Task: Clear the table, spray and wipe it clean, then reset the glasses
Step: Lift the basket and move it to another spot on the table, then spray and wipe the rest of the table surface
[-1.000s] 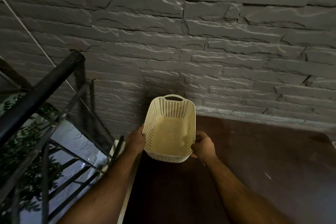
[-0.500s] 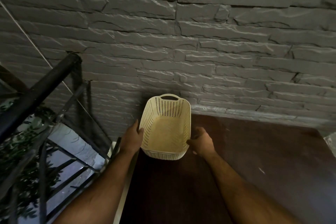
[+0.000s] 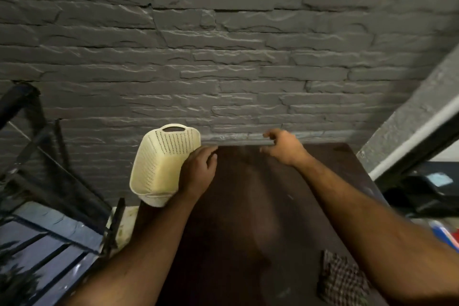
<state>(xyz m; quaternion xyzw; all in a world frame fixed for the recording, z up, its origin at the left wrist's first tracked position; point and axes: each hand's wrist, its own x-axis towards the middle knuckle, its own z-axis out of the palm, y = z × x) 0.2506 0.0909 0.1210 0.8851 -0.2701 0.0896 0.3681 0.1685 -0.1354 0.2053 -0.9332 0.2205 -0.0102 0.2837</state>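
A cream perforated plastic basket [image 3: 159, 164] hangs tilted at the far left corner of the dark brown table [image 3: 248, 218], partly beyond its left edge. My left hand [image 3: 198, 171] grips the basket by its right side. My right hand [image 3: 283, 146] hovers with fingers spread and holding nothing, above the table's far edge near the wall. No glasses are in view, and the inside of the basket is hidden.
A folded checked cloth [image 3: 340, 278] lies on the table's near right part. A grey stone wall [image 3: 223, 57] stands right behind the table. A black metal railing [image 3: 29, 146] runs along the left. Dark clutter [image 3: 422, 189] sits to the right of the table.
My right hand has let go of the basket and moved right toward the wall. The left hand now holds the basket alone, on its right side, tilted. The view has swung right.
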